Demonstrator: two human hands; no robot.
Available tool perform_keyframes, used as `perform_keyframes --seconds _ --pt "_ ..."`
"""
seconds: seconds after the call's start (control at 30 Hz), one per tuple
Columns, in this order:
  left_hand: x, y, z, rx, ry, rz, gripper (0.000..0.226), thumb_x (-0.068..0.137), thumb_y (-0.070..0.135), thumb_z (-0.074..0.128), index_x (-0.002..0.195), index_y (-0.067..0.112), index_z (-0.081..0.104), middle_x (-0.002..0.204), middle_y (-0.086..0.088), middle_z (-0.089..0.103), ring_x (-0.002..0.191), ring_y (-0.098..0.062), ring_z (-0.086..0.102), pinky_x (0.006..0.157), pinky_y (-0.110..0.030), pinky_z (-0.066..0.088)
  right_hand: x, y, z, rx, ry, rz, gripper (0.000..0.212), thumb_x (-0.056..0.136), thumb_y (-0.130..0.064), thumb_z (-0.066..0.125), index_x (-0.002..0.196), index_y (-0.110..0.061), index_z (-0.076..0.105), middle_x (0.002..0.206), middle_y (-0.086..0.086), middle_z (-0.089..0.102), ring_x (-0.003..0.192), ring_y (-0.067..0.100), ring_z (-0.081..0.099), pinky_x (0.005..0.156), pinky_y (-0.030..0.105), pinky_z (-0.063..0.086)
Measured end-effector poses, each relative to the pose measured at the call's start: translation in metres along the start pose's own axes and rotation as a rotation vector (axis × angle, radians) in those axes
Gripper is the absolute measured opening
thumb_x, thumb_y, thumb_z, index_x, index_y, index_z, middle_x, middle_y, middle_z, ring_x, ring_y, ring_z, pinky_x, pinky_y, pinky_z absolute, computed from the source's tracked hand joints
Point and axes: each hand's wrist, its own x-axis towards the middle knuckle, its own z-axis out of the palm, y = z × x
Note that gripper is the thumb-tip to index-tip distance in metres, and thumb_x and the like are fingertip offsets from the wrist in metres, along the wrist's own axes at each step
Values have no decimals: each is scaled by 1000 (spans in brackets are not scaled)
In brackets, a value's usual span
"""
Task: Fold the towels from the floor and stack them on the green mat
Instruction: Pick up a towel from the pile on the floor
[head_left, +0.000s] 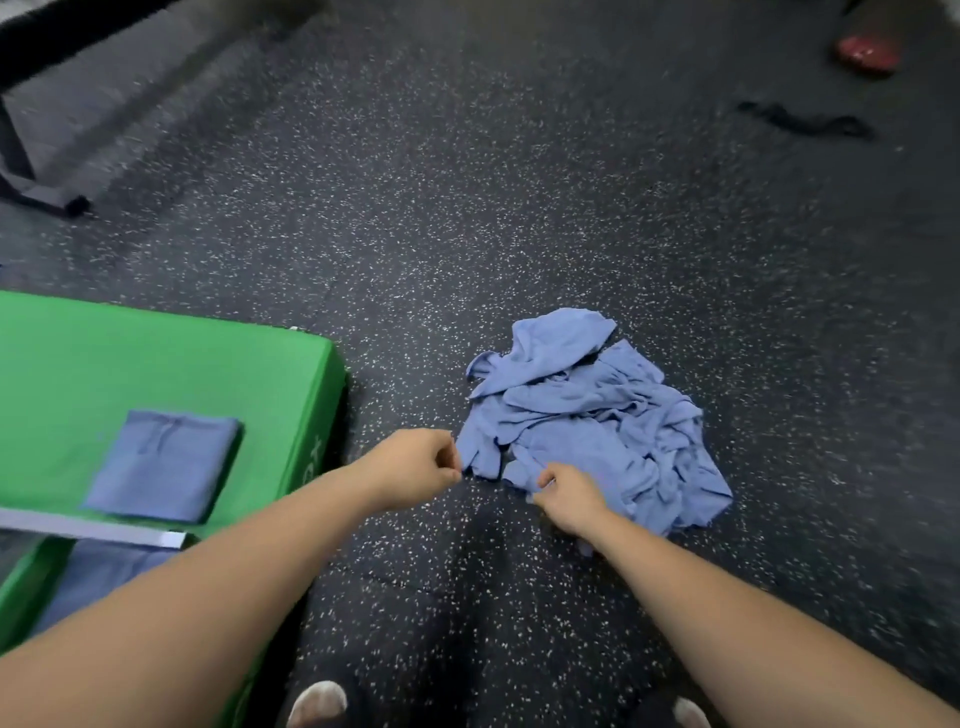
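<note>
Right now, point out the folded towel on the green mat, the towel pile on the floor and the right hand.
folded towel (163, 465): head view, middle of its top face.
towel pile (587, 415): head view, centre of the crumpled heap.
right hand (569, 499): head view, back of the hand.

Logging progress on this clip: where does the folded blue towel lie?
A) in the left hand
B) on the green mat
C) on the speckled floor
B: the folded blue towel lies flat on the green mat, apart from the crumpled towel pile on the floor.
</note>
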Motion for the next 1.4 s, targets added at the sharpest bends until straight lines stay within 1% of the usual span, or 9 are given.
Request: perform_keyframes --seconds 0.13,0.3,0.43,0.6,0.8,1.0,1.1,1.2,1.4 --pt "18 40 15 114 -53 97 7 101 34 68 98 29 65 96 10 71 91 -16 67 76 -32 51 2 73 -11 -99 93 100 15 89 -23 71 95 -14 61 102 10 68 98 33 67 80 42 56" --pt "29 81 30 257 -135 214 14 102 33 63 113 25 66 109 5 73 96 -17 62 81 -31 51 -24 112 -3 -406 161 51 57 92 -44 77 133 -18 46 130 7 48 111 32 60 81 42 51" --pt "39 108 35 292 -137 268 14 102 34 63 114 28 65 108 8 73 98 -18 64 86 -34 55 -27 124 4 -285 172 113 41 99 -39 68 130 -15 53 132 7 59 110 31 67 83 40 54" --pt "47 130 36 277 -81 327 11 101 32 64 111 28 64 103 10 70 94 -18 64 84 -34 56 -30 109 12 -202 179 148 81 78 -78 73 129 -17 56 126 3 59 117 28 63 89 39 52" --pt "38 132 34 324 -75 346 12 102 33 64 113 30 63 111 10 71 100 -16 65 88 -39 58 -20 99 11 -302 217 119 31 102 -32 61 125 -11 61 126 12 67 114 31 67 87 38 54" --pt "34 140 14 377 -51 355 19 102 22 55 117 29 63 112 10 73 99 -16 65 87 -39 58 -35 87 -10 -244 260 57 11 99 -22 53 98 -13 59 105 13 73 96 36 69 68 36 42" --pt "35 153 7 323 3 386 19 103 22 55 119 27 64 113 8 74 101 -18 66 83 -33 55 -45 75 -34 -115 325 5 12 96 -19 52 87 -14 45 96 14 69 90 37 65 72 42 46" --pt "30 166 4 261 54 436 25 101 16 57 125 21 64 116 5 71 102 -18 65 74 -29 46 -57 52 -70 37 418 -55 15 98 -18 51 84 -14 45 84 9 63 83 37 59 68 45 45" --pt "13 177 2 117 178 522 46 94 16 68 138 29 60 137 6 62 124 -16 60 99 -37 50 -105 -10 -153 194 387 -218 18 106 -18 49 109 -20 67 92 1 70 87 24 63 79 41 51"
